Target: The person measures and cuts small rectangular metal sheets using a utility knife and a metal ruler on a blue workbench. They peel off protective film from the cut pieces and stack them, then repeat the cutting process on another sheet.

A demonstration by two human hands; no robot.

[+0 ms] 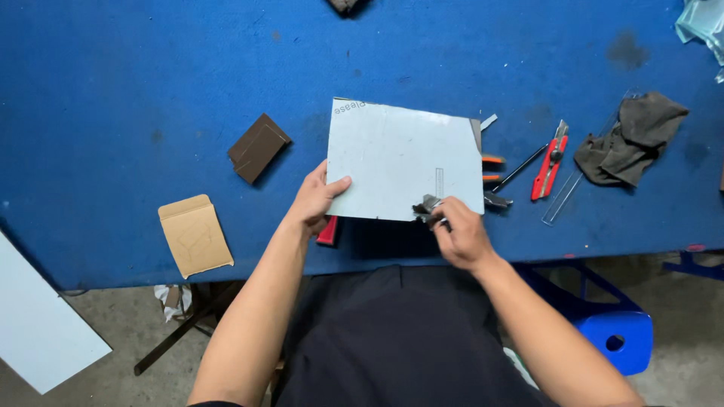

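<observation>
1. My left hand (317, 197) pinches the left edge of a pale blue rectangular sheet (403, 160), thumb on top, near the front edge of the blue tabletop (151, 75).
2. My right hand (461, 235) is closed around a small grey metal tool (427, 206) pressed at the sheet's near right corner.
3. The back half of the tabletop is open; the left side has room between scattered pieces.
4. One flat tan cardboard packet (194, 235) lies at the front left edge; one dark brown folded card (258, 148) sits left of the sheet.
5. Right of the sheet: one red utility knife (549, 163), one clear plastic ruler (577, 181), one crumpled dark grey cloth (630, 139).
6. Faint grey printing marks the sheet's far left corner.
</observation>
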